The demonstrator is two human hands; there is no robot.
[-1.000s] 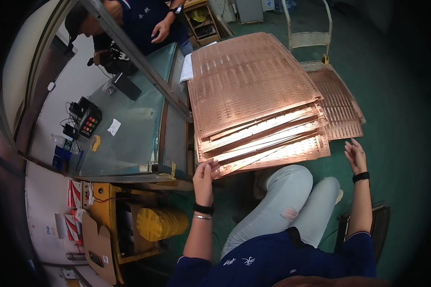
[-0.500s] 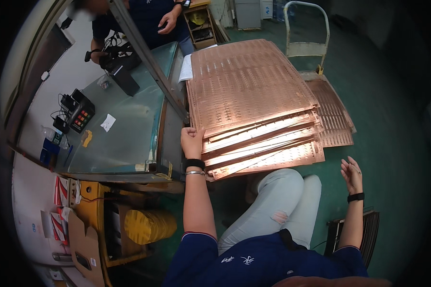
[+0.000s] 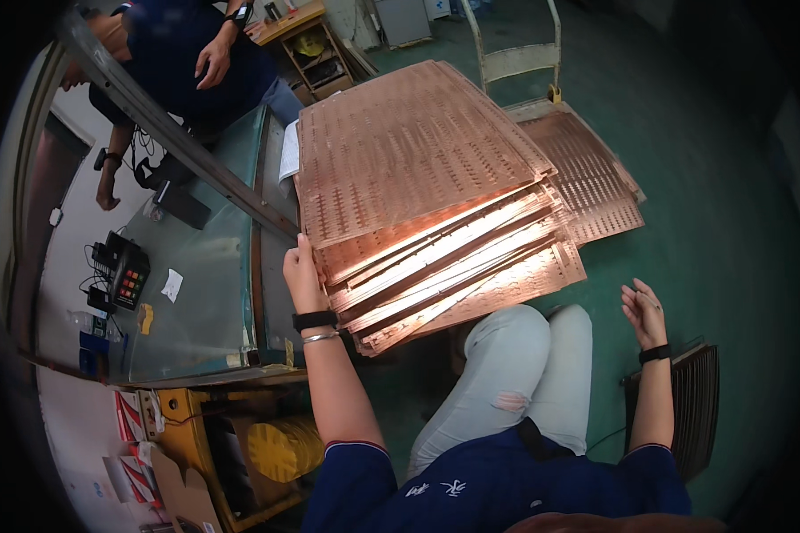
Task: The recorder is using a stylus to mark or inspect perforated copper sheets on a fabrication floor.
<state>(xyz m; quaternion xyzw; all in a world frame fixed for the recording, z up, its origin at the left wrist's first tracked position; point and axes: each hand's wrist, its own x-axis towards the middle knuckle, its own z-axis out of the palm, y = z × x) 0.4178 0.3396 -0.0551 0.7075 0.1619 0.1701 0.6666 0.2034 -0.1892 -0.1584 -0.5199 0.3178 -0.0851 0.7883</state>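
A stack of perforated copper sheets lies before me, its near layers fanned out and shining. At its left near corner my left hand grips the edge of an upper copper sheet, thumb on top and the other fingers mostly hidden. My right hand hangs in the air right of the stack, touching no sheet. Its fingers are loosely curled and apart; a thin mark or sliver across them is too small to make out.
More copper sheets lie behind on a hand trolley. On the left stands a glass-topped table with a metal post, a keypad device and a paper scrap. Beyond it a co-worker's hand hangs. A dark rack stands low right.
My view has turned, so the stack sits further left and tilts. My left hand keeps its hold on the sheet's corner; my right hand stays raised. The co-worker has leaned over the table.
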